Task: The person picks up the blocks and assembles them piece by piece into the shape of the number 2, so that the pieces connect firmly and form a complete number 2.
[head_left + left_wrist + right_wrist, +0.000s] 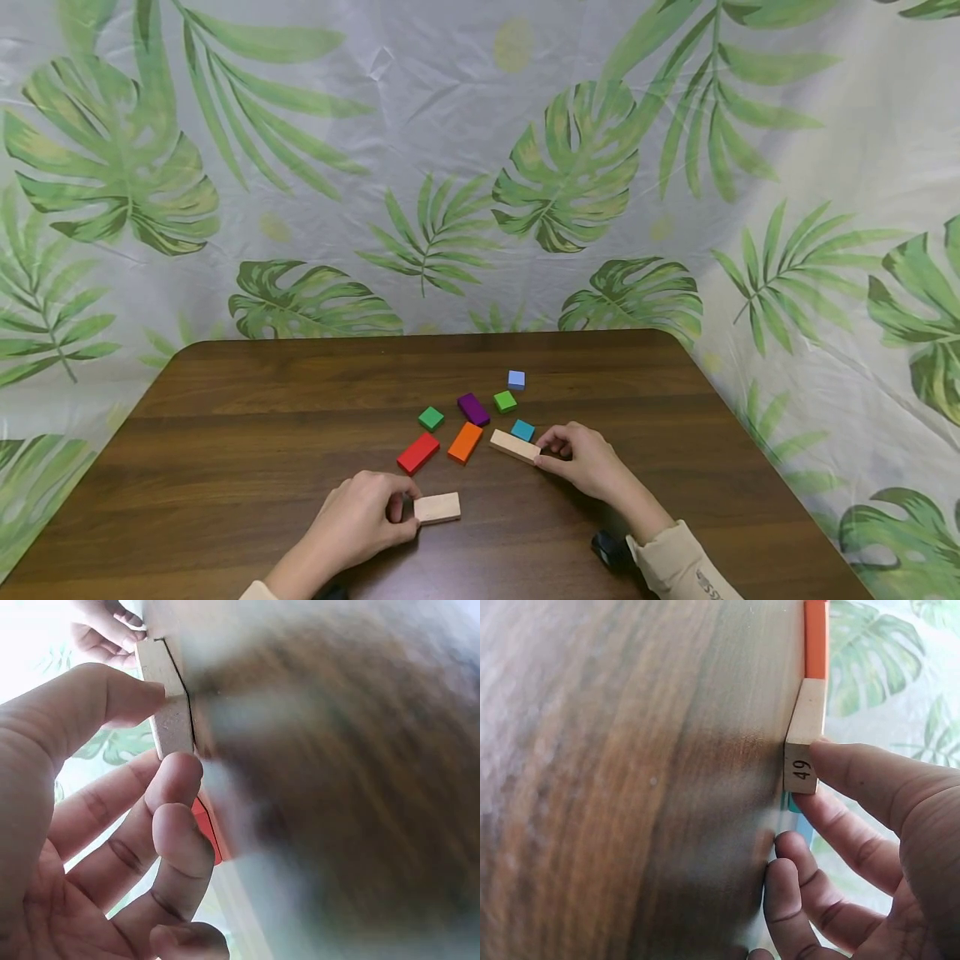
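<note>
My left hand (367, 515) pinches one end of a plain wooden block (438, 507) between thumb and fingers, low on the table near its front. To the right and farther back, my right hand (588, 458) pinches the near end of another plain wooden block (514, 447). That block's end face (801, 769) carries the number 49 in the right wrist view. Just behind it lies a teal block (522, 430). An orange block (466, 442) and a red block (418, 453) lie between and beyond the two hands.
Farther back on the dark wooden table (285, 417) lie a green block (431, 418), a purple block (473, 409), a light green block (506, 402) and a light blue block (517, 380). A leaf-patterned cloth (442, 125) hangs behind the table.
</note>
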`<state>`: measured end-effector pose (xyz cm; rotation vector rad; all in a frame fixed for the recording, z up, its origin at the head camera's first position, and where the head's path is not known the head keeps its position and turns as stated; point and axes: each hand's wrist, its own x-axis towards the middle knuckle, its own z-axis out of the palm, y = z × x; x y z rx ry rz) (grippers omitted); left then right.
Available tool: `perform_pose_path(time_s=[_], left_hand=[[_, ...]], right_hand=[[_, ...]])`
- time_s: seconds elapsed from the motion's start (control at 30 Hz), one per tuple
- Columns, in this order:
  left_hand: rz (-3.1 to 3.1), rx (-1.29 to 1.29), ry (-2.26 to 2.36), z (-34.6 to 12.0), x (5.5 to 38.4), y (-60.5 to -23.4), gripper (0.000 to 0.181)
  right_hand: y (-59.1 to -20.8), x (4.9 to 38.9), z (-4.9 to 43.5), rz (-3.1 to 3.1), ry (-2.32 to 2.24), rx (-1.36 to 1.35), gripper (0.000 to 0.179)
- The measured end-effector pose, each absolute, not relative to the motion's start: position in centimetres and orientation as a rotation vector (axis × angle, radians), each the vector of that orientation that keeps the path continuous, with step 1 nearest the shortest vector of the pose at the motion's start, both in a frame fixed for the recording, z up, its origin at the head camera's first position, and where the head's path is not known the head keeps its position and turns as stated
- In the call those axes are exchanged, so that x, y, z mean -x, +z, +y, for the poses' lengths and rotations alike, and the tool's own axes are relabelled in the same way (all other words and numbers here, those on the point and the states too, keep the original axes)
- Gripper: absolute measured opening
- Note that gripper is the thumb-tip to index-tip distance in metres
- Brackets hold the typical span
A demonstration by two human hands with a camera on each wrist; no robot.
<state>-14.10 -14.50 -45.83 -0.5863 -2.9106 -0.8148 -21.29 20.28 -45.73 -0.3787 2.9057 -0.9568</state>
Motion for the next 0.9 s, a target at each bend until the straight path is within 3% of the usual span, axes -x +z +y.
perform_pose_path(time_s=[0.9], left_hand=[[-2.919, 0.581, -0.936, -14.94, 13.96, -46.16, 0.020]], right_hand=[[-46.06, 21.63, 20.44, 2.883, -0.979, 0.367, 0.018]])
